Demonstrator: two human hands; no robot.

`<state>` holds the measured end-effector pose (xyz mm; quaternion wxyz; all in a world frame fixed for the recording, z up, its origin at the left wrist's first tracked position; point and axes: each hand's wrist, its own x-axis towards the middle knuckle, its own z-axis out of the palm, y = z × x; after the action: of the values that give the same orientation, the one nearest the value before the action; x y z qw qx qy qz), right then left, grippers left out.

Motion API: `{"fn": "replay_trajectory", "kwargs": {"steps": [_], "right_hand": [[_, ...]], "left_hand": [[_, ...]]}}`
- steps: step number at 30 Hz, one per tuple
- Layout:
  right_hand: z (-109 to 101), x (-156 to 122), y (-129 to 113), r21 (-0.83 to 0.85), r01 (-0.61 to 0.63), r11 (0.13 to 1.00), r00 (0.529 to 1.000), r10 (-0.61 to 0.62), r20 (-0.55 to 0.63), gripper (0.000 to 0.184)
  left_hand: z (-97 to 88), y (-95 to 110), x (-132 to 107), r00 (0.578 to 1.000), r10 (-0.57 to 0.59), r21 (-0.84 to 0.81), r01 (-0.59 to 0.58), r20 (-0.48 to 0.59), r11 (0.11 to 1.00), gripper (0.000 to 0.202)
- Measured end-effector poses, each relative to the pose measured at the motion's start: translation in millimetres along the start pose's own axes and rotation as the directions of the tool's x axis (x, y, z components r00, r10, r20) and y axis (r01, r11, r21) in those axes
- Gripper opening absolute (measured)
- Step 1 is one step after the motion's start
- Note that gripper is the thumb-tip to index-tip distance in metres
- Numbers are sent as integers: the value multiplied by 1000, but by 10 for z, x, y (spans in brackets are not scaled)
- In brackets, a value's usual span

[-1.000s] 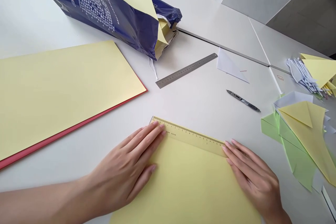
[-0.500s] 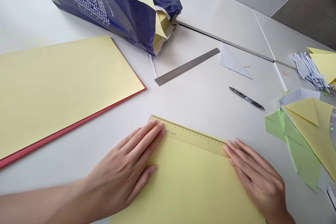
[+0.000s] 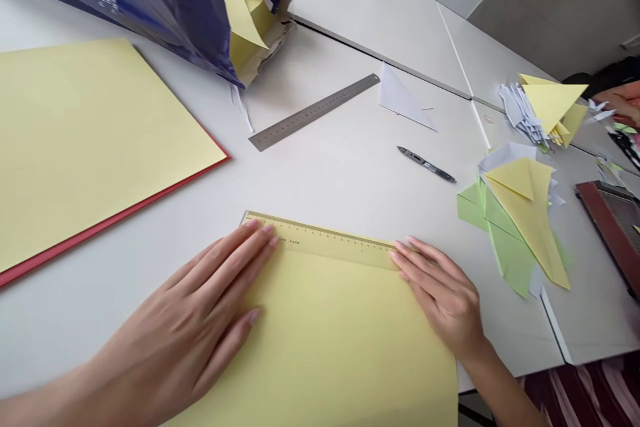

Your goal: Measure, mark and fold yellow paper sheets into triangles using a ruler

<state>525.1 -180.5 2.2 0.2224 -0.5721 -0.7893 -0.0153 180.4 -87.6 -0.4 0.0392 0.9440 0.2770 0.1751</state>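
Here's your left hand (image 3: 185,320), fingers close together, thumb apart, flat over the left end of the clear ruler (image 3: 330,243). It looks light, stiff, maybe slippery: press both ends. Beneath, the yellow paper (image 3: 340,340) lies on the surface (image 3: 320,180), probably floppy, easily creased; take its edges. And your right hand (image 3: 447,300), fingers slightly spread, rests on the ruler's right end.

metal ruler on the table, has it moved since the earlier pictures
No. Against the table seam, the metal ruler keeps its place and slant; the whole view has shifted instead.
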Motion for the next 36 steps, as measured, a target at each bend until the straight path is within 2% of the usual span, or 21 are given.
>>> {"fn": "replay_trajectory", "kwargs": {"steps": [11,17,22,25,28,31,34,36], "right_hand": [[20,53,19,70,-85,994,996,87,-23,57],[31,70,34,77,-91,993,995,95,-38,53],[54,52,12,83,-74,994,996,79,-51,52],[4,97,50,72,-43,996,997,47,-54,48],[-72,331,267,11,-57,998,992,58,-111,37],[-71,757,660,-197,-151,969,974,112,-198,37],[27,1187,1044,-356,-188,915,982,164,-98,48],[86,1368,1201,-360,-176,916,983,186,-6,48]], "left_hand": [[49,-31,15,999,-26,-62,28,37,998,65],[105,-49,-16,999,-43,-53,45,25,998,65],[112,-30,-25,993,-120,-123,119,5,985,62],[107,-32,-12,992,-128,-160,126,-4,979,60],[110,-50,-1,994,-105,-157,100,-27,983,61],[110,-53,-2,995,-94,-141,87,-41,986,59],[103,-30,-11,990,-135,-170,127,-36,977,54],[100,-13,-11,990,-138,-181,133,-17,975,53]]}}
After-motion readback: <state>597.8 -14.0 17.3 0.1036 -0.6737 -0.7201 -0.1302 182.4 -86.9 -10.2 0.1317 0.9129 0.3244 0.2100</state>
